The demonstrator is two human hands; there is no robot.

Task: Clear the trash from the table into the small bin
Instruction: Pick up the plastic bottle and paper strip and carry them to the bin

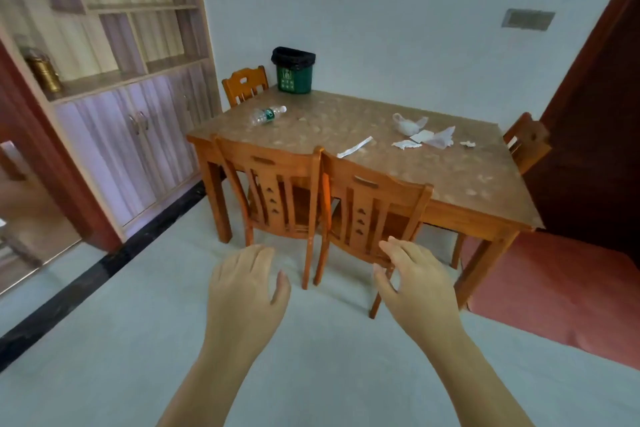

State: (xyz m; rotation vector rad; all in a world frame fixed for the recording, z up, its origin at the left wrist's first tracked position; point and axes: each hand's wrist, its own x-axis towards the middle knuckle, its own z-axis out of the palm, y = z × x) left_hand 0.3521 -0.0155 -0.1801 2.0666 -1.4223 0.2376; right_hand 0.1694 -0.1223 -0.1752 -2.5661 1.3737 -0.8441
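Observation:
A small green bin (294, 77) with a black liner stands on the far left corner of the wooden table (460, 180). An empty plastic bottle (267, 115) lies on its side near the bin. A white plastic bag (408, 124), crumpled tissues (439, 137), torn paper scraps (406, 144), a tiny scrap (467, 144) and a long paper strip (355, 147) lie across the table's middle and right. My left hand (244, 291) and my right hand (414, 291) hover over the floor, well short of the table, fingers apart and holding nothing.
Two wooden chairs (277, 191) (372, 215) are pushed in along the table's near side, between me and the trash. Another chair (245, 83) stands at the far left, one (526, 142) at the right. A shelf cabinet (114, 80) lines the left wall; a dark door (595, 114) is at right.

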